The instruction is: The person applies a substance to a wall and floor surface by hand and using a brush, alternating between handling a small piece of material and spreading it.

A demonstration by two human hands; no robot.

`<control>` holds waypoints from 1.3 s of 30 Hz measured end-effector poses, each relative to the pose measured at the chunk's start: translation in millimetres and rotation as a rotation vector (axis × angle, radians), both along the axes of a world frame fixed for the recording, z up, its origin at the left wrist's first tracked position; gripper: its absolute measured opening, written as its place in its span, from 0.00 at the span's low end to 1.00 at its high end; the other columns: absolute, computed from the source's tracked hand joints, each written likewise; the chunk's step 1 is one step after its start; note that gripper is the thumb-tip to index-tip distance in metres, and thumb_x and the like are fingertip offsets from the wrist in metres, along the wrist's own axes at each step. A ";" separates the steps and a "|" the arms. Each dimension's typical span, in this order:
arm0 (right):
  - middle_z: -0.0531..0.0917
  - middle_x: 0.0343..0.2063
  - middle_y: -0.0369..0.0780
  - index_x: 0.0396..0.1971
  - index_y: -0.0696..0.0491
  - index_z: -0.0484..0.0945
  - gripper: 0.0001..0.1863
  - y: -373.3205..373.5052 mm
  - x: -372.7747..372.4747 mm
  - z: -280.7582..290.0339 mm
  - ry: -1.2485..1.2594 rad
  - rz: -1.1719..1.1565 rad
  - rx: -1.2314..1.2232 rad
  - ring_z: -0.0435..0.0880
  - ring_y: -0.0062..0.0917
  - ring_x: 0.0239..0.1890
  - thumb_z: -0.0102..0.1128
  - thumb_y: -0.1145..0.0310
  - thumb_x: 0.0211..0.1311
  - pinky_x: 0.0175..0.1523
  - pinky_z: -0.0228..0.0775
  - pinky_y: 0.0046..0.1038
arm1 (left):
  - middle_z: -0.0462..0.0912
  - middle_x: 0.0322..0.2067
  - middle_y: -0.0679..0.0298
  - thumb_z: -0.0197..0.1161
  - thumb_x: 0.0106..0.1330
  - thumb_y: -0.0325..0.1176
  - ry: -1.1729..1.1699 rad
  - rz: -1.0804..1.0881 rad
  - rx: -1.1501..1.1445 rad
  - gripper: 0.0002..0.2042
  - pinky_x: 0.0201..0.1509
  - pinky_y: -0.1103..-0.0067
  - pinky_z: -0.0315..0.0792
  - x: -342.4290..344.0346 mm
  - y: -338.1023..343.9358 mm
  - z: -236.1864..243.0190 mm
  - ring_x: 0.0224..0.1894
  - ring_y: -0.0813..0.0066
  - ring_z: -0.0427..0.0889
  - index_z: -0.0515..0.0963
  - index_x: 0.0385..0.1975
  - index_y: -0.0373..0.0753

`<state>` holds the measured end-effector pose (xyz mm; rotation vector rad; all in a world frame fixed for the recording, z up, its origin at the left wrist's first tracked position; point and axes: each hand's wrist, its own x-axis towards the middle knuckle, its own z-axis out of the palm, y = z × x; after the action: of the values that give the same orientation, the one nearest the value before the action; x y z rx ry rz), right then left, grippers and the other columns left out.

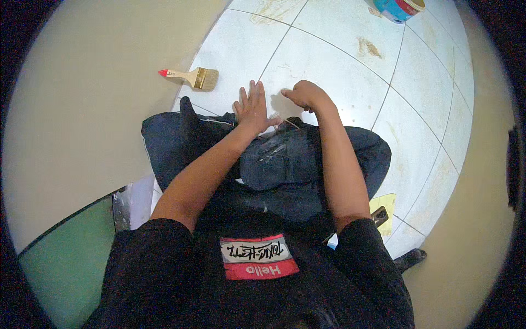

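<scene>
My left hand (251, 111) is spread over the white tiled floor (329, 60), in front of my crossed legs (282, 162). Its fingers point away from me and its thumb sticks out to the right. Close to that thumb is a small pale, thin thing (277, 120) that I cannot make out. To the right, my right hand (308, 96) is curled, its fingers bent in and one tip pointing left. What it holds, if anything, is hidden. Left of both hands lies a flat paintbrush (193, 78) with a wooden handle, red tip and pale bristles.
A blue and red tub (399, 8) stands at the far right of the tiles. Brown smears (370, 47) mark the floor. Beside my right thigh, a dark phone (379, 216) lies on a yellow sheet (388, 205). Beige walls (98, 109) border the tiles.
</scene>
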<state>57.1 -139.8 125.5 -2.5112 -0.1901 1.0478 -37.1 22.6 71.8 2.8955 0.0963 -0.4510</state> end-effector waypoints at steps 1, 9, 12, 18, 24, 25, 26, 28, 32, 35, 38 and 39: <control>0.86 0.33 0.54 0.32 0.64 0.84 0.32 -2.9 0.2 -4.1 -0.010 0.003 0.002 0.86 0.43 0.37 0.56 0.43 0.59 0.48 0.76 0.40 | 0.36 0.74 0.49 0.75 0.47 0.57 0.012 0.011 0.000 0.63 0.66 0.40 0.49 -0.4 -2.3 -1.0 0.74 0.37 0.37 0.35 0.73 0.36; 0.84 0.36 0.57 0.33 0.64 0.85 0.33 -7.8 -4.7 -8.5 -0.069 0.021 -0.009 0.85 0.46 0.42 0.58 0.42 0.57 0.50 0.75 0.40 | 0.35 0.75 0.49 0.71 0.50 0.61 0.042 -0.033 0.011 0.61 0.67 0.41 0.46 2.0 -1.0 -8.1 0.74 0.37 0.39 0.37 0.74 0.37; 0.84 0.34 0.57 0.31 0.64 0.85 0.34 -6.1 -5.9 -5.1 -0.097 0.017 0.050 0.86 0.46 0.40 0.59 0.41 0.56 0.49 0.76 0.41 | 0.36 0.74 0.48 0.70 0.50 0.63 -0.064 0.036 -0.090 0.61 0.67 0.41 0.47 16.4 -7.6 -15.2 0.74 0.37 0.39 0.37 0.73 0.36; 0.84 0.23 0.55 0.23 0.66 0.84 0.35 -22.2 -2.9 3.7 -0.049 0.034 0.084 0.86 0.43 0.28 0.60 0.41 0.55 0.39 0.78 0.40 | 0.39 0.74 0.46 0.73 0.49 0.57 -0.019 -0.081 0.001 0.59 0.66 0.40 0.47 -0.9 -6.4 -13.6 0.73 0.36 0.40 0.40 0.73 0.35; 0.83 0.20 0.53 0.20 0.65 0.83 0.34 -15.2 -7.6 9.2 -0.053 0.011 0.129 0.86 0.39 0.22 0.62 0.41 0.53 0.35 0.79 0.37 | 0.38 0.73 0.44 0.71 0.52 0.59 -0.119 0.030 -0.058 0.59 0.67 0.37 0.44 13.7 -18.5 -8.8 0.73 0.33 0.37 0.40 0.73 0.34; 0.84 0.20 0.53 0.20 0.65 0.84 0.33 -18.4 -5.2 9.4 -0.006 0.016 0.131 0.86 0.39 0.23 0.62 0.41 0.53 0.35 0.79 0.37 | 0.38 0.73 0.44 0.71 0.52 0.59 -0.084 0.016 -0.050 0.58 0.67 0.37 0.44 10.7 -20.8 -10.0 0.73 0.33 0.37 0.40 0.73 0.33; 0.84 0.21 0.53 0.21 0.64 0.84 0.33 -19.8 -7.0 8.2 -0.032 0.028 0.087 0.86 0.40 0.24 0.62 0.42 0.52 0.36 0.79 0.37 | 0.38 0.73 0.44 0.71 0.52 0.59 -0.050 0.002 -0.042 0.58 0.67 0.37 0.43 6.9 -22.9 -11.1 0.73 0.32 0.37 0.40 0.73 0.33; 0.84 0.22 0.53 0.21 0.64 0.84 0.33 -21.1 -7.2 6.3 -0.068 0.024 0.096 0.86 0.41 0.25 0.62 0.41 0.52 0.39 0.79 0.38 | 0.37 0.73 0.44 0.70 0.54 0.58 -0.050 -0.018 -0.044 0.57 0.66 0.37 0.45 3.6 -19.7 -11.3 0.73 0.32 0.37 0.40 0.73 0.33; 0.84 0.23 0.53 0.22 0.64 0.84 0.35 -12.7 -3.5 5.5 -0.095 0.034 0.108 0.86 0.42 0.28 0.62 0.39 0.52 0.42 0.78 0.38 | 0.36 0.74 0.45 0.71 0.50 0.60 -0.046 0.055 -0.031 0.60 0.67 0.38 0.45 24.4 -13.3 -4.9 0.73 0.33 0.36 0.38 0.73 0.33; 0.85 0.25 0.53 0.24 0.63 0.84 0.35 -13.1 0.2 8.9 -0.055 0.059 0.093 0.86 0.45 0.33 0.61 0.38 0.51 0.45 0.77 0.40 | 0.35 0.74 0.46 0.72 0.49 0.62 0.003 0.141 -0.037 0.62 0.68 0.39 0.44 28.0 -8.4 -1.5 0.74 0.35 0.35 0.37 0.73 0.34; 0.85 0.25 0.53 0.24 0.63 0.85 0.35 -25.2 -0.5 2.6 -0.192 0.030 0.100 0.87 0.45 0.33 0.62 0.38 0.51 0.45 0.78 0.40 | 0.34 0.74 0.48 0.73 0.47 0.62 0.120 0.089 0.003 0.63 0.69 0.41 0.45 9.1 -8.3 -1.2 0.75 0.40 0.34 0.37 0.74 0.37; 0.85 0.25 0.53 0.24 0.62 0.85 0.34 -20.4 2.3 9.5 -0.148 0.107 0.070 0.87 0.44 0.33 0.62 0.38 0.51 0.44 0.78 0.40 | 0.35 0.75 0.49 0.73 0.47 0.62 0.145 0.127 0.019 0.63 0.69 0.41 0.44 5.3 -1.1 -4.1 0.75 0.41 0.34 0.38 0.74 0.38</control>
<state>59.4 -160.2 135.0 -2.5388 -0.4007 0.8780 -31.7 21.5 67.7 2.8498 0.3062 -0.6390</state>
